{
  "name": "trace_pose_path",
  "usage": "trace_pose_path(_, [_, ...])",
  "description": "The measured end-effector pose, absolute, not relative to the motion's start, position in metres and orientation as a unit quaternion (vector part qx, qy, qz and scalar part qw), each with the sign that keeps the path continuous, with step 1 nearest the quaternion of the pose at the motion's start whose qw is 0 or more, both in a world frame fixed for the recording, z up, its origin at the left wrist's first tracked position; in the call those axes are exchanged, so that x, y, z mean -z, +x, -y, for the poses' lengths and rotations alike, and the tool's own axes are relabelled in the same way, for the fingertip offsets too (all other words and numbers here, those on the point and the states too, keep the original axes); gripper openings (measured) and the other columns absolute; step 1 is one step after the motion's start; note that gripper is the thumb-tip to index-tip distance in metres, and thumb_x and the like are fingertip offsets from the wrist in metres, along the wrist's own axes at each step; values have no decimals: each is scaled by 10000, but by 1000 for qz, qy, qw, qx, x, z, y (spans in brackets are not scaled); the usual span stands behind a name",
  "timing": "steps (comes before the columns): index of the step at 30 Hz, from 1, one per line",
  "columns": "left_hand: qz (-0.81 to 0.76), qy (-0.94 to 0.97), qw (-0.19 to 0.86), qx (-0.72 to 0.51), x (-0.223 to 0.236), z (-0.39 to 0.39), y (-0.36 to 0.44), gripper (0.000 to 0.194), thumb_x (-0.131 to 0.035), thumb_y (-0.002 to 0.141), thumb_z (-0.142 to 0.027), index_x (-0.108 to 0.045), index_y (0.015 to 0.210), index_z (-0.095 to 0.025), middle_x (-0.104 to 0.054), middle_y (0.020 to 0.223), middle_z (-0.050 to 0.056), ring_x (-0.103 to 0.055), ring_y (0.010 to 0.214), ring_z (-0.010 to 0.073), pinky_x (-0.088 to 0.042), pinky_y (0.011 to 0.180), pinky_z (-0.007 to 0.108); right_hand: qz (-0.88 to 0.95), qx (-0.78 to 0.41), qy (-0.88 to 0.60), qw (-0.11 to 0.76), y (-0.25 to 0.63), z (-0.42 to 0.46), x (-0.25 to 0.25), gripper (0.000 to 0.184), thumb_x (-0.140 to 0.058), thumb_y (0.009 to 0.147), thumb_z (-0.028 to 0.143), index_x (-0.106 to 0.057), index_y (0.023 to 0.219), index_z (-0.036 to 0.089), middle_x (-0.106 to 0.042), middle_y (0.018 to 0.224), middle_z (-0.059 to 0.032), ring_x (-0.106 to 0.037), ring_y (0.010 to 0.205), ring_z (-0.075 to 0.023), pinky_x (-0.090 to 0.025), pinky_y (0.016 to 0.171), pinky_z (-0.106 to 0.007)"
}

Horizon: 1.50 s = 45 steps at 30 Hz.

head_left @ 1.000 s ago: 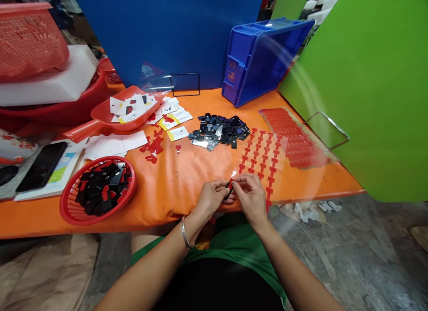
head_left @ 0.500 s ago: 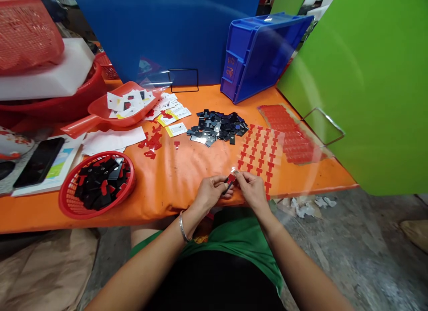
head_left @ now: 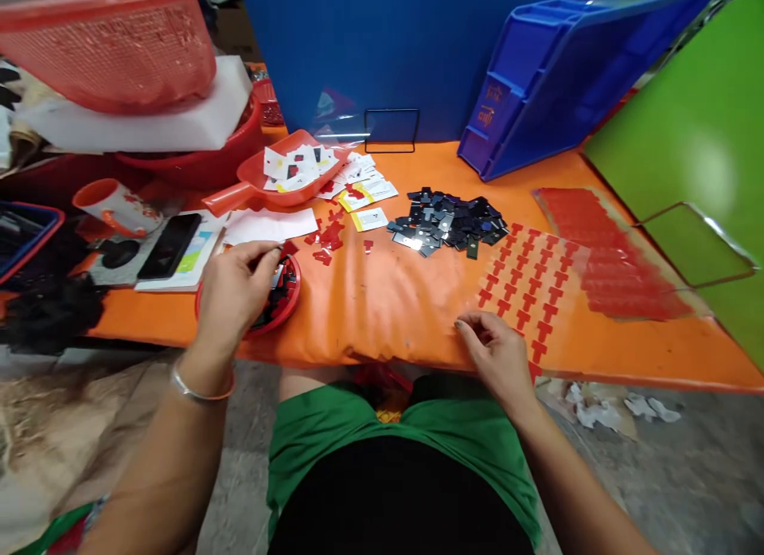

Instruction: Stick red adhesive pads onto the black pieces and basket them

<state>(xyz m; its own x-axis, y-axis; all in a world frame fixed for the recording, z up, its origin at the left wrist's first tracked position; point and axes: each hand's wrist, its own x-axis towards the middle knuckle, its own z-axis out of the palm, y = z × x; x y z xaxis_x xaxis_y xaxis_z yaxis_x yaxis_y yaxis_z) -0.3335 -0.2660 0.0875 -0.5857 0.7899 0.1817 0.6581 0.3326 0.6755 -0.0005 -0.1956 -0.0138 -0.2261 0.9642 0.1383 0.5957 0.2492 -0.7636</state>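
Observation:
My left hand [head_left: 239, 288] is over the round red basket [head_left: 300, 291], thumb and forefinger pinched together. A small dark red piece [head_left: 290, 248] shows at its fingertips, above the basket rim. Black plates with red stickers lie in the basket, partly hidden by the hand. My right hand [head_left: 496, 349] is low beside a clear sheet of red T-shaped stickers [head_left: 525, 280]; its thumb and forefinger tips are close together, and what they hold, if anything, is too small to make out. A pile of black plates [head_left: 447, 220] lies mid-table, with loose red stickers [head_left: 329, 235] to its left.
An orange-covered table [head_left: 382, 316] spans the view. A red scoop [head_left: 251, 181] holds printed cards. A phone [head_left: 170, 246] and a mug [head_left: 116, 207] are at left. Toward the back right stand a blue crate [head_left: 513, 93] and a stack of red sheets [head_left: 609, 252].
My hands have parted. The left has swung left from in front of me to the basket with a small piece. The right stays near the sticker sheet. The view has turned left.

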Motion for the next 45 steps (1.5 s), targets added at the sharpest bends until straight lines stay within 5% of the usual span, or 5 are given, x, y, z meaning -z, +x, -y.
trace_pose_path(4, [-851, 478, -44, -214, -83, 282, -371, 277, -556, 822, -306, -679, 985, -118, -676, 930, 74, -594, 909, 255, -432, 874, 437, 758, -245, -516, 316, -8, 186, 8, 197, -519, 808, 344, -624, 778, 180, -637, 755, -51, -553, 637, -162, -435, 613, -287])
trace_pose_path(9, [-785, 508, -112, -336, -71, 281, -344, 251, -537, 836, -270, -659, 1020, -148, -642, 1006, 80, -567, 990, 237, -422, 914, 388, 775, -196, -507, 322, -24, 139, 7, 178, -498, 800, 294, -617, 732, 180, -632, 744, -54, -546, 651, -170, -423, 629, -295])
trace_pose_path(29, [-646, 536, 317, -441, -13, 278, -230, 193, -494, 847, -228, -679, 899, -210, -668, 898, 65, -614, 878, 195, -473, 791, 299, 851, -85, -497, 149, -74, 47, 7, 186, -552, 798, 277, -661, 926, 200, -508, 958, -67, -519, 730, -162, -355, 569, -262])
trace_pose_path(37, [-627, 393, 444, -506, -5, 269, -228, 259, -589, 794, -371, -669, 927, -164, -683, 907, 76, -638, 868, 196, -496, 794, 300, 829, -129, -465, 282, -48, 88, -2, 123, -441, 779, 127, -534, 733, 192, -545, 745, -28, -503, 680, -159, -381, 627, -268])
trace_pose_path(45, [-477, 188, 698, -500, -16, 247, -201, 460, -760, 645, -380, -626, 986, -101, -687, 820, 100, -647, 680, 133, -512, 665, 235, 833, -245, -304, 392, -32, 181, 0, 150, -462, 855, 153, -594, 865, 225, -591, 972, -82, -585, 924, -182, -487, 781, -333])
